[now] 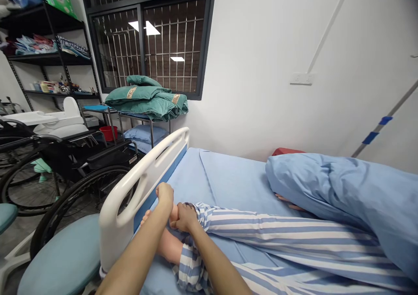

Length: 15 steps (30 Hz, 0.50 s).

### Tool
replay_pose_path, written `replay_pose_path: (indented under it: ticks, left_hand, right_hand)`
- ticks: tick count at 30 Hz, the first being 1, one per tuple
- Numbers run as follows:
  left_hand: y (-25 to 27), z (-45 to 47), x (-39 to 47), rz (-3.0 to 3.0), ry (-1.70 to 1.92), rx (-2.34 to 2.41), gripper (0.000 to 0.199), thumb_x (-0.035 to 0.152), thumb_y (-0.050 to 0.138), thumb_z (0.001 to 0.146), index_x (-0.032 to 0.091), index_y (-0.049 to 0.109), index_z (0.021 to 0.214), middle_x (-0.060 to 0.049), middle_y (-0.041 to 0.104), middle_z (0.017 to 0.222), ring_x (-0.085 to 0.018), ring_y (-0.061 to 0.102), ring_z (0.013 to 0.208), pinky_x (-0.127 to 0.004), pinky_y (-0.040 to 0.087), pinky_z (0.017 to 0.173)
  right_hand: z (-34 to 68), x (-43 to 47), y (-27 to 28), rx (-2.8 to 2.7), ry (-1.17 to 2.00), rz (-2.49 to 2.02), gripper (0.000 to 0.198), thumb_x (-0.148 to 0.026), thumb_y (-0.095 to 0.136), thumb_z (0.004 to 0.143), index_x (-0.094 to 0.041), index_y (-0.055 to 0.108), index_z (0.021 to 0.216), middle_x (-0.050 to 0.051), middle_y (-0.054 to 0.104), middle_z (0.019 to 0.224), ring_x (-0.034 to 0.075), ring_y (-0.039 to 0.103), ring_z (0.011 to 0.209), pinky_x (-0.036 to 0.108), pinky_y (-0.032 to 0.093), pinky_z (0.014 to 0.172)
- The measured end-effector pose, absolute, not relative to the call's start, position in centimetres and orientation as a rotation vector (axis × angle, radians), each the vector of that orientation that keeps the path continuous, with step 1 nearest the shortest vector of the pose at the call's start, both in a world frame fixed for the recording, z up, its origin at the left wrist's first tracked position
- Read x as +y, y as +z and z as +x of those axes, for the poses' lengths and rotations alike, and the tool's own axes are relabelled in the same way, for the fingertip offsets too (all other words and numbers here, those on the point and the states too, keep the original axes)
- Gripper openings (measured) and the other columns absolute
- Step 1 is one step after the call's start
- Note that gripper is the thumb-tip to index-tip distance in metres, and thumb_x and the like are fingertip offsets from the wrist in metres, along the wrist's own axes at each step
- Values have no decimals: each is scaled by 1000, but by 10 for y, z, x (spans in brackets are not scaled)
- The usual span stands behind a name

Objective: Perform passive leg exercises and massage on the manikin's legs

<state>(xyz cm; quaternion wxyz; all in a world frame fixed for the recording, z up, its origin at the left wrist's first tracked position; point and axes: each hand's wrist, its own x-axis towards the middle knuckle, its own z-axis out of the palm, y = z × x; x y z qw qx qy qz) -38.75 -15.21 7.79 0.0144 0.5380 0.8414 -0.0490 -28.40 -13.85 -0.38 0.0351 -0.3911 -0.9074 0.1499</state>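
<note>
On the bed lie two legs in blue-and-white striped trousers [267, 227]; their smooth skin looks like a manikin's. My right hand [184, 218] is closed around the ankle of the far leg, just below the trouser cuff [203, 213]. My left hand [165, 193] is closed in a fist at the front of the far foot [174, 213], whose toes it hides. Beneath my left forearm the near foot [170, 245] rests with its toes towards the footboard [143, 173]. A rolled-up cuff [191, 264] surrounds the near ankle.
A folded blue quilt [342, 199] covers the upper legs, with fingers [290, 202] showing under its edge. Beyond the footboard stand a wheelchair [88, 164] and a teal stool seat [65, 256]. Green quilts [150, 96] lie piled on a stand below the window.
</note>
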Motion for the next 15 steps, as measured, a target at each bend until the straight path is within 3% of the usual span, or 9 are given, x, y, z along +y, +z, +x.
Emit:
replay_pose_path:
  ticks: [8,15]
  left_hand:
    - [80,-390,-172,1808,-99,2642,27,13,44,79,13,67,94,-17,66,85,-22,63,87,-32,48,73]
    - [75,-390,-187,1714,64,2686,32,17,35,85,9,61,102,-19,63,93,-22,61,95,-32,47,77]
  right_hand:
    - [-286,-139,-4,-2797,455,-1232,62,-45,71,54,-13,53,104,15,59,110,31,52,106,39,36,89]
    - [-285,-139,-6,-2789,436,-1213,63,-46,73,52,-15,53,103,14,59,109,30,52,106,36,36,87]
